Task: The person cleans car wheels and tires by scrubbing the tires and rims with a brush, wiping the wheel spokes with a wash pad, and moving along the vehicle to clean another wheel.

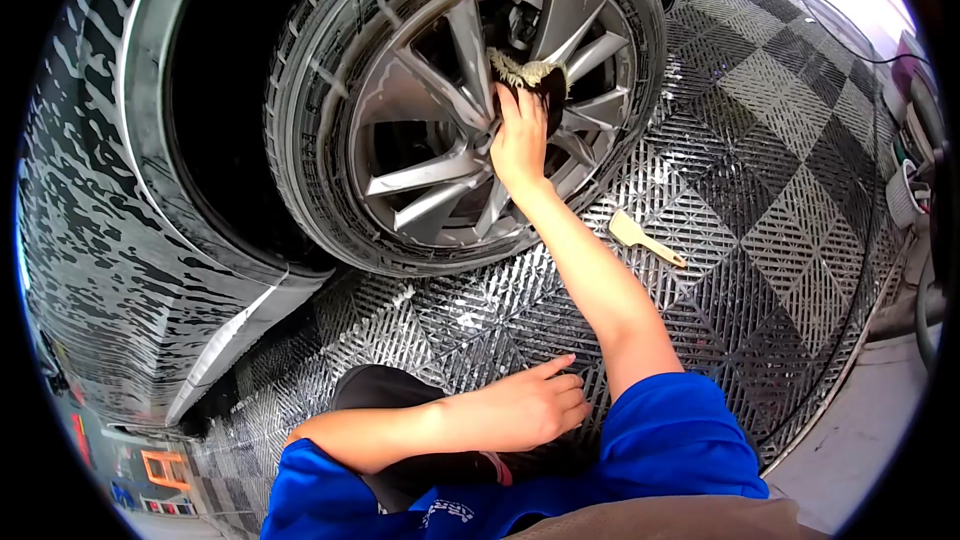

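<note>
My right hand (520,140) is closed on a shaggy yellowish wash mitt or cloth (530,70) with a dark side, pressed against the spokes near the hub of the grey alloy wheel (430,180). The black tyre (315,180) around it is wet, with streaks of foam. My left hand (535,405) hangs over my lap, away from the wheel, its index finger stretched out and the other fingers loosely curled, with nothing in it.
The foam-streaked dark car body (120,210) fills the left side. A light-handled brush (645,238) lies on the grey and black grid floor (730,200), right of the wheel. A white container (903,195) and a cable are at the right edge; an orange stool (165,470) is lower left.
</note>
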Motion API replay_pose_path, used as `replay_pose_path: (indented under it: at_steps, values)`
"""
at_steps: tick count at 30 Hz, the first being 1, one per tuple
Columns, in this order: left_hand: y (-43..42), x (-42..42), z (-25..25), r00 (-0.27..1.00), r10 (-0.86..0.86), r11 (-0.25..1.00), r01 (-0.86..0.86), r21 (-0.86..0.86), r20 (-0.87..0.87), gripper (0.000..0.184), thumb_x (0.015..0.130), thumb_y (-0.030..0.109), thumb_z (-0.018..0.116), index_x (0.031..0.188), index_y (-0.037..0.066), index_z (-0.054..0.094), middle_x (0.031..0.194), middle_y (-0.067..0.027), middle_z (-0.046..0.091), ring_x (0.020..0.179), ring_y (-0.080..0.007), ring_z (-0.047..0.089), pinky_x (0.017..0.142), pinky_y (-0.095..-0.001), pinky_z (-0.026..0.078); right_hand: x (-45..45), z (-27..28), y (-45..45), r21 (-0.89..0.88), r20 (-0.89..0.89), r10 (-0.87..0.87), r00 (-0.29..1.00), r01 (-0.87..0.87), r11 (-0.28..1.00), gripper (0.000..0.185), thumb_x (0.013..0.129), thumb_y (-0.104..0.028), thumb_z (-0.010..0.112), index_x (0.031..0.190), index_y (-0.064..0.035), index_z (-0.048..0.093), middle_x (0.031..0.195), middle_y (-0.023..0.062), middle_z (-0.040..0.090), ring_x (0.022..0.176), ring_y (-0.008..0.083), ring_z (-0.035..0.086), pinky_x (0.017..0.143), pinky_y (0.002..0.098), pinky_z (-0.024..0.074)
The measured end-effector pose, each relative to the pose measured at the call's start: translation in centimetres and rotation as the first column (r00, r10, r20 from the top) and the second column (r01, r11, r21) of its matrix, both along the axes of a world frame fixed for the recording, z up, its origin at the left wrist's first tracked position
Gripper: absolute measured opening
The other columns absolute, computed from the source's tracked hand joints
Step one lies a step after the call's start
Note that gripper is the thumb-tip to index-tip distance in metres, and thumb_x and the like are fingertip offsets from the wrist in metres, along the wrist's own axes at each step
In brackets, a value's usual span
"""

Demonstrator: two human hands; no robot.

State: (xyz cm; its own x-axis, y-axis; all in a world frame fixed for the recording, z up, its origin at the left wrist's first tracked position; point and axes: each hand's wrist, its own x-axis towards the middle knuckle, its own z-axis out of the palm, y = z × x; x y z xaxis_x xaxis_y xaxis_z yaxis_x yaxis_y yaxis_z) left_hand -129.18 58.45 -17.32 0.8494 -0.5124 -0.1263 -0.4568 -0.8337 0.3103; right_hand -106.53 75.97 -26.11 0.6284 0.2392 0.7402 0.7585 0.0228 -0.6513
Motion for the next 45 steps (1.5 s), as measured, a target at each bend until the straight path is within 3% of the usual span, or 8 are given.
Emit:
replay_pose_path:
  at_steps: [8, 13, 18, 24, 28, 34, 39, 45]
  values:
    - [-0.2, -0.9, 0.1, 0.997, 0.060, 0.998, -0.059, 0.030, -0.054, 0.035, 0.087, 0.016, 0.055, 0.116, -0.003, 0.060, 0.112, -0.0172, 0.062, 0.115, -0.0275, 0.057, 0.113, -0.0464, 0.032, 1.8, 7.2, -0.8, 0.888, -0.260, 0.555, 0.790, -0.029, 0.458, 0.047, 0.096, -0.004, 0.054, 0.134, -0.0003, 0.028, 0.130, 0.0196, 0.049, 0.112, 0.0206, 0.052, 0.101, 0.0337, 0.0407]
    - [-0.1, -1.2, 0.4, 0.995, 0.089, 0.996, -0.089, 0.020, -0.043, 0.037, 0.084, 0.014, 0.055, 0.117, -0.002, 0.060, 0.113, -0.0161, 0.062, 0.116, -0.0267, 0.057, 0.112, -0.0463, 0.033, 3.1, 15.0, 1.4, 0.518, -0.494, 0.509, 0.705, -0.231, 0.824, 0.060, 0.104, -0.043, 0.029, 0.147, -0.0003, 0.029, 0.148, 0.0285, 0.033, 0.145, 0.0331, 0.021, 0.119, 0.0390, 0.0151]
    - [0.2, -1.2, 0.1, 0.998, 0.041, 0.997, -0.038, 0.060, -0.046, 0.040, 0.083, 0.014, 0.054, 0.119, -0.002, 0.060, 0.112, -0.0149, 0.063, 0.116, -0.0257, 0.057, 0.112, -0.0465, 0.033, 4.8, 17.7, 2.0, 0.761, -0.541, 0.715, 0.443, -0.102, 0.640, 0.045, 0.102, -0.032, 0.035, 0.103, 0.0087, 0.055, 0.108, 0.0211, 0.060, 0.099, 0.0272, 0.057, 0.091, 0.0390, 0.0425]
    - [-0.3, -1.9, 0.5, 0.996, 0.085, 0.995, -0.083, 0.051, -0.031, 0.040, 0.083, 0.014, 0.054, 0.119, -0.003, 0.060, 0.113, -0.0149, 0.063, 0.118, -0.0270, 0.057, 0.113, -0.0467, 0.032, 6.9, 16.9, 0.4, 0.861, -0.500, 0.855, 0.141, -0.028, 0.508, 0.033, 0.101, -0.023, 0.036, 0.102, 0.0010, 0.060, 0.097, 0.0088, 0.065, 0.090, 0.0212, 0.063, 0.083, 0.0396, 0.0487]
    - [-1.0, -1.8, 1.0, 0.995, 0.012, 0.999, -0.008, 0.046, -0.095, 0.042, 0.080, 0.014, 0.055, 0.119, -0.003, 0.060, 0.113, -0.0148, 0.062, 0.118, -0.0273, 0.056, 0.113, -0.0466, 0.032, 4.0, 14.7, 0.4, 0.620, -0.558, 0.620, 0.551, -0.219, 0.753, 0.032, 0.102, -0.025, 0.039, 0.088, -0.0014, 0.055, 0.081, 0.0036, 0.056, 0.075, 0.0123, 0.049, 0.072, 0.0326, 0.0414]
    - [-1.0, -1.7, 0.2, 0.998, 0.048, 0.998, -0.047, 0.048, -0.033, 0.041, 0.081, 0.015, 0.055, 0.118, -0.002, 0.060, 0.111, -0.0140, 0.063, 0.117, -0.0265, 0.056, 0.113, -0.0461, 0.032, 6.7, 13.4, 1.0, 0.968, -0.234, 0.972, -0.006, 0.089, 0.234, 0.032, 0.099, -0.021, 0.035, 0.109, -0.0017, 0.059, 0.102, 0.0111, 0.066, 0.093, 0.0241, 0.063, 0.086, 0.0408, 0.0504]
    - [-0.4, -1.9, 0.6, 0.998, 0.055, 0.997, -0.055, 0.057, -0.006, 0.040, 0.081, 0.016, 0.054, 0.117, -0.001, 0.061, 0.111, -0.0143, 0.063, 0.116, -0.0263, 0.057, 0.113, -0.0459, 0.032, 0.6, 12.4, 1.9, 0.847, -0.257, 0.856, 0.448, -0.323, 0.423, 0.030, 0.099, -0.020, 0.042, 0.117, -0.0024, 0.058, 0.115, 0.0096, 0.061, 0.106, 0.0176, 0.057, 0.096, 0.0338, 0.0428]
    - [-0.3, -2.0, 0.5, 0.995, 0.088, 0.996, -0.087, 0.028, -0.049, 0.038, 0.082, 0.014, 0.054, 0.116, -0.002, 0.061, 0.110, -0.0133, 0.063, 0.115, -0.0260, 0.057, 0.113, -0.0462, 0.032, 2.5, 18.1, 0.6, 0.915, -0.259, 0.855, 0.450, -0.169, 0.366, 0.028, 0.102, -0.021, 0.039, 0.110, 0.0033, 0.051, 0.106, 0.0136, 0.059, 0.094, 0.0190, 0.054, 0.087, 0.0352, 0.0439]
